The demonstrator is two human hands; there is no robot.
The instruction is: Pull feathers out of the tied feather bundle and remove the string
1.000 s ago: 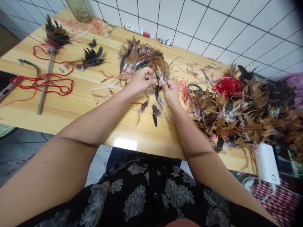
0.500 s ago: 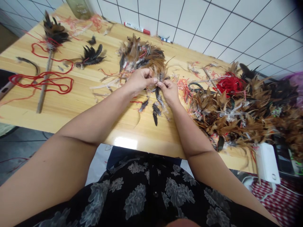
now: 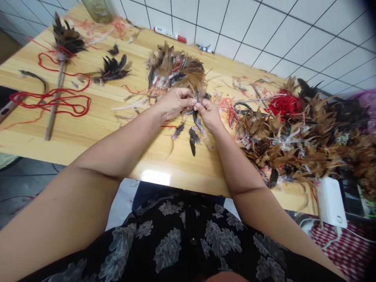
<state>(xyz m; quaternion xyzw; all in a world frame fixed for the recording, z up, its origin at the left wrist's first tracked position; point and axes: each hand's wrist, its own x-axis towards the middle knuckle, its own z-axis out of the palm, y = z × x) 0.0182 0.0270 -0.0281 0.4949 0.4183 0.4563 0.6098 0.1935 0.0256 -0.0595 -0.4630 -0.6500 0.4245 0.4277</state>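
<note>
My left hand (image 3: pixel 178 102) and my right hand (image 3: pixel 209 112) meet thumb to thumb over the table, both closed in a pinch. Between them rises a small bunch of brown feathers (image 3: pixel 198 87), its lower ends hidden by my fingers. Just behind my left hand lies a pile of brown and black feathers (image 3: pixel 173 64). Loose dark feathers (image 3: pixel 193 140) rest on the wood below my hands. Whether a thread is also in my fingers is too small to tell.
Feather bundles (image 3: pixel 288 145) heap up on the right, with a red string bundle (image 3: pixel 286 103) on them. A stick with black feathers (image 3: pixel 55 102) and red cord (image 3: pixel 84 105) lie left. A marker (image 3: pixel 169 34) lies by the wall; a white power bank (image 3: pixel 333 201) sits front right.
My hands stay nearly in place, still pinched together at the feather bunch. The right fingers have shifted slightly and curl a little closer to the left hand.
</note>
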